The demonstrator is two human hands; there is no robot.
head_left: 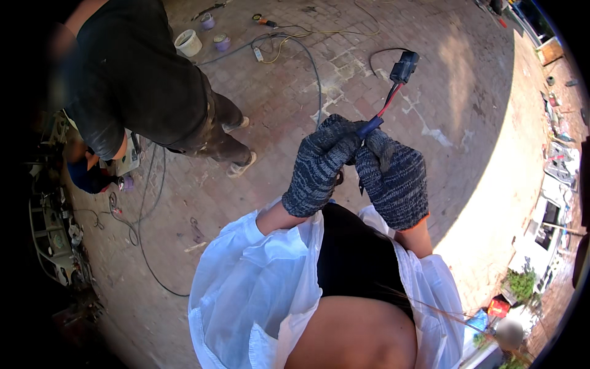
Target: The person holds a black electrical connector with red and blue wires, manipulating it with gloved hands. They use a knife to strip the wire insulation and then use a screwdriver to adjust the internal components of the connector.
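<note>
Pinching 1 blue-wrapped cable (370, 126), ending in 1 black plug (404, 67), in closed left hand (319, 165) and right hand (396, 175), before 1 black top (358, 255). Overlooking 1 white bucket (188, 44) near 2 purple tubs (222, 43).

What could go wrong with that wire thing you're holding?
The red wire might get tugged, because the black connector sticks out with no hand on it. The blue wrap could slip, since the left hand and right hand are gloved. Someone might trip on the cable.
</note>
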